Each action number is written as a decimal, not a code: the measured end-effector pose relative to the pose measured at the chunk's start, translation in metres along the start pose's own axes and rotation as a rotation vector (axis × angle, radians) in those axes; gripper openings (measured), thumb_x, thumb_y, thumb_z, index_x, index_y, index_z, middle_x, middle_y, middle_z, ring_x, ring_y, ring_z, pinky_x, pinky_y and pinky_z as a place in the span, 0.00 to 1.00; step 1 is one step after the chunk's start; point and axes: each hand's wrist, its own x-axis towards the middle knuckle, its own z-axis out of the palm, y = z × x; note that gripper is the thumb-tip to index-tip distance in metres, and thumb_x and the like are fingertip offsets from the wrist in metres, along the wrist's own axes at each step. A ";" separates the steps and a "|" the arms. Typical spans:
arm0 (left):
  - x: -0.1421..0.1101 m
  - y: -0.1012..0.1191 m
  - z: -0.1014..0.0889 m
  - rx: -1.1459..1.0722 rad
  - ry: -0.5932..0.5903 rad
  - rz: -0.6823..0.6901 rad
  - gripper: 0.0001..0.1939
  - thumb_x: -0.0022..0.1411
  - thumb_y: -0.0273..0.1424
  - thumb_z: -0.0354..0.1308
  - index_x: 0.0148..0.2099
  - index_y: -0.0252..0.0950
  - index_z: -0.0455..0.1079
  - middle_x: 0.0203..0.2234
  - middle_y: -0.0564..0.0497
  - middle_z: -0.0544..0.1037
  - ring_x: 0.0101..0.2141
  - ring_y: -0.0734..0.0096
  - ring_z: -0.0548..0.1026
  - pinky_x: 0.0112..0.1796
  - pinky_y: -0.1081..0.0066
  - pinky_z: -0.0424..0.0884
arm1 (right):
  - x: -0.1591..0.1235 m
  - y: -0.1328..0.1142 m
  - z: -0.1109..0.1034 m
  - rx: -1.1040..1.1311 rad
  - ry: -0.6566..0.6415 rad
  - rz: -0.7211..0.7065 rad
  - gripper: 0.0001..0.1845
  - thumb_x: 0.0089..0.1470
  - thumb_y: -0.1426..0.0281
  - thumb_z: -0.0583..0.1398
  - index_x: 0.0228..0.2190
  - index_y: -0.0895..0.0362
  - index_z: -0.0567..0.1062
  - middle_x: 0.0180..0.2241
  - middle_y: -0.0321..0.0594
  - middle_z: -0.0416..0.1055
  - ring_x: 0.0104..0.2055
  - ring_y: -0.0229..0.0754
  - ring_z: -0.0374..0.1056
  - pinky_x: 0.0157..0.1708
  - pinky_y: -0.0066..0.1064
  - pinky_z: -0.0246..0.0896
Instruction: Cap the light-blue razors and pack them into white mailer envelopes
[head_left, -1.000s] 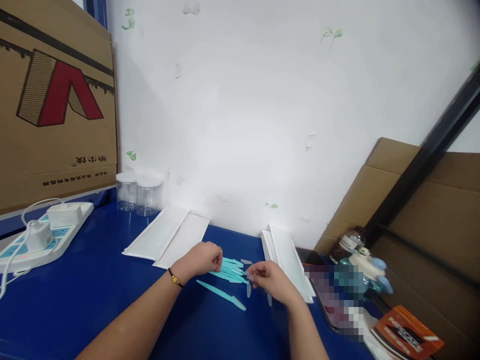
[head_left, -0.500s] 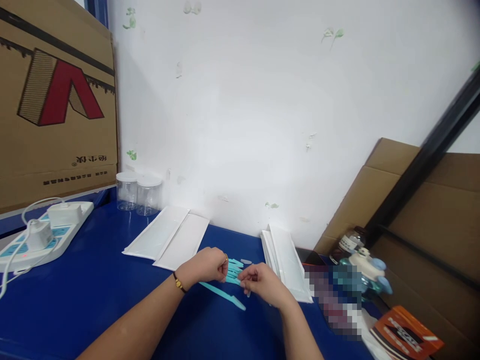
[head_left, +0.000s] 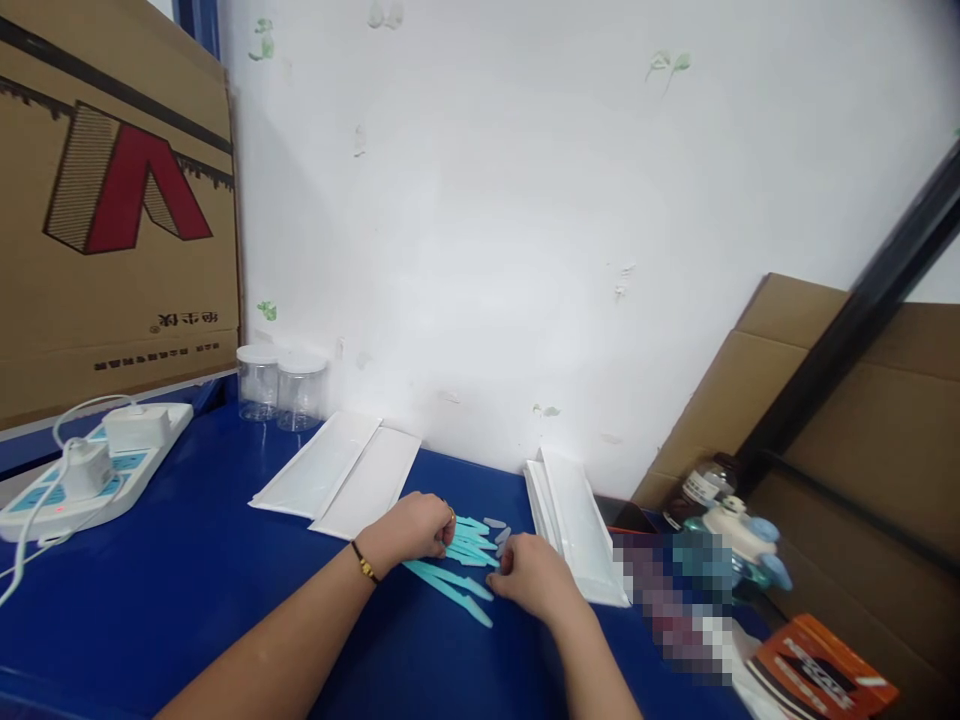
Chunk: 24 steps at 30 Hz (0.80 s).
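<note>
Several teal eyebrow razors (head_left: 471,545) lie fanned out on the blue tabletop (head_left: 442,660) between my hands. My left hand (head_left: 416,525) is closed at their left ends, its fingertips on the handles. Two of the razors, a nearer one (head_left: 457,598) and the one just behind it, lie apart in front. My right hand (head_left: 536,575) has thumb and index finger pinched by the tip of the farther of these two; whatever is between them is hidden. Small translucent pieces, shaped like blade caps (head_left: 495,523), rest just beyond my right fingers.
White flat packets lie at the back left (head_left: 367,480) and on the right (head_left: 581,530). Two clear jars (head_left: 301,395) stand by the wall. A power strip (head_left: 142,460) is far left. On the right are a teal bottle (head_left: 739,545), a brown bottle (head_left: 697,490) and an orange pack (head_left: 821,665).
A second razor now lies beside the single one in front. My right hand has moved slightly right and towards me, its fingers more curled. More of the translucent pieces show behind it.
</note>
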 end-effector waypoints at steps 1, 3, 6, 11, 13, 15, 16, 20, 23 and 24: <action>0.001 0.000 0.001 0.012 -0.002 0.014 0.04 0.46 0.28 0.61 0.29 0.40 0.74 0.28 0.54 0.78 0.30 0.69 0.74 0.30 0.74 0.63 | 0.000 -0.002 0.001 -0.026 -0.002 0.008 0.04 0.38 0.67 0.61 0.21 0.55 0.74 0.26 0.40 0.74 0.28 0.43 0.69 0.22 0.28 0.49; 0.002 0.000 0.003 0.037 0.011 0.045 0.05 0.47 0.26 0.59 0.28 0.40 0.73 0.26 0.55 0.78 0.29 0.69 0.74 0.30 0.74 0.63 | -0.001 -0.006 0.002 -0.080 0.007 0.030 0.04 0.39 0.70 0.59 0.23 0.55 0.75 0.28 0.42 0.75 0.30 0.45 0.70 0.23 0.29 0.50; 0.003 -0.001 0.007 0.086 0.036 0.088 0.07 0.45 0.23 0.56 0.26 0.39 0.73 0.24 0.55 0.77 0.27 0.69 0.73 0.30 0.73 0.62 | -0.003 -0.008 0.001 -0.147 0.019 0.044 0.07 0.38 0.74 0.58 0.26 0.56 0.75 0.29 0.45 0.75 0.31 0.48 0.71 0.24 0.30 0.52; 0.005 -0.006 0.010 0.052 0.070 0.145 0.08 0.44 0.26 0.58 0.30 0.40 0.74 0.29 0.55 0.78 0.29 0.69 0.73 0.31 0.73 0.63 | -0.003 -0.003 0.001 -0.154 0.033 0.023 0.07 0.38 0.76 0.57 0.24 0.56 0.73 0.30 0.45 0.74 0.32 0.48 0.71 0.24 0.30 0.51; 0.005 -0.008 0.010 0.046 0.078 0.157 0.08 0.45 0.27 0.59 0.32 0.40 0.74 0.31 0.54 0.78 0.30 0.68 0.73 0.31 0.73 0.63 | -0.002 0.002 0.000 -0.098 0.044 0.011 0.06 0.39 0.76 0.56 0.23 0.56 0.72 0.29 0.43 0.74 0.31 0.46 0.70 0.24 0.29 0.50; 0.006 -0.008 0.011 0.051 0.069 0.157 0.08 0.45 0.26 0.58 0.31 0.41 0.75 0.29 0.54 0.78 0.30 0.69 0.73 0.30 0.74 0.63 | -0.001 0.007 -0.002 -0.007 0.073 -0.017 0.05 0.41 0.75 0.55 0.23 0.55 0.70 0.26 0.40 0.73 0.28 0.43 0.68 0.24 0.28 0.48; 0.006 -0.007 0.011 0.057 0.065 0.155 0.08 0.45 0.26 0.58 0.30 0.41 0.75 0.28 0.54 0.78 0.29 0.69 0.73 0.30 0.74 0.62 | 0.000 0.009 -0.003 0.048 0.091 -0.041 0.05 0.42 0.75 0.54 0.23 0.55 0.70 0.25 0.39 0.72 0.28 0.41 0.67 0.24 0.27 0.48; 0.007 -0.003 0.013 0.132 0.096 0.138 0.08 0.44 0.23 0.55 0.27 0.40 0.74 0.24 0.53 0.78 0.27 0.68 0.73 0.30 0.73 0.62 | 0.000 0.010 -0.006 0.260 0.122 -0.183 0.06 0.45 0.76 0.53 0.25 0.55 0.68 0.24 0.35 0.69 0.26 0.36 0.63 0.25 0.24 0.50; 0.007 -0.001 0.012 0.158 0.115 0.147 0.09 0.43 0.22 0.54 0.25 0.39 0.73 0.22 0.53 0.77 0.26 0.69 0.72 0.30 0.72 0.62 | 0.001 0.009 -0.006 0.327 0.102 -0.268 0.07 0.46 0.77 0.53 0.26 0.56 0.69 0.25 0.34 0.68 0.27 0.35 0.63 0.27 0.23 0.51; 0.006 -0.001 0.011 0.151 0.115 0.152 0.09 0.42 0.22 0.54 0.25 0.39 0.73 0.21 0.53 0.77 0.25 0.69 0.72 0.30 0.73 0.62 | 0.001 0.009 -0.006 0.334 0.093 -0.281 0.08 0.46 0.77 0.52 0.26 0.56 0.70 0.25 0.35 0.69 0.28 0.35 0.63 0.27 0.23 0.52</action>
